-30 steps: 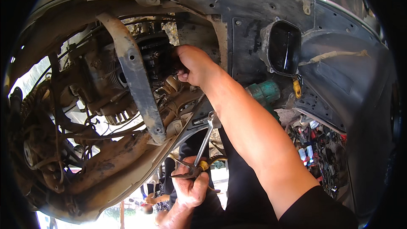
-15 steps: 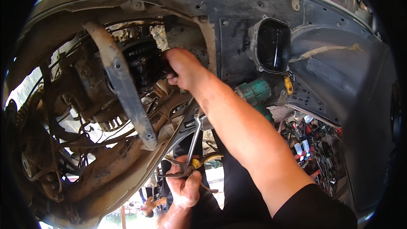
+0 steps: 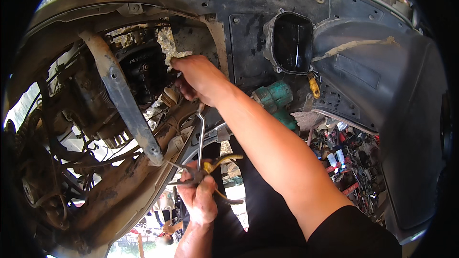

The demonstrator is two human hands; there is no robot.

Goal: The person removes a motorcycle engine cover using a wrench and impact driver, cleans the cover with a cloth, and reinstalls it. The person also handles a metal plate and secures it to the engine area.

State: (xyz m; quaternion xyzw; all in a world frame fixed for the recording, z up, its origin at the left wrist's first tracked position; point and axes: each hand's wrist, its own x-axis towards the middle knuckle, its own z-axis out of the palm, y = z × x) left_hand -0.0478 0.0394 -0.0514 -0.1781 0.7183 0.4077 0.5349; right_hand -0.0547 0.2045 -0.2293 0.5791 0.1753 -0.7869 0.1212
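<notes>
Low in the middle, my left hand is closed around pliers with worn yellow grips, their handles spread apart. The same hand holds a long shiny metal rod, like a wrench with a bent upper end, which points up toward my other wrist. Higher up, my right hand reaches in beside the dark, oily metal housing of the machinery. Its fingers are curled at the right side of that housing; what lies between them is hidden.
A scuffed metal bar slants across the machinery at left. Beyond my right forearm are a green power tool, a square black duct opening and a yellow-handled object. Piled tools lie at lower right.
The view has shifted a little, so the scene sits further left. My left hand has raised the rod's bent end closer to my right hand, whose fingers have changed position beside the housing.
</notes>
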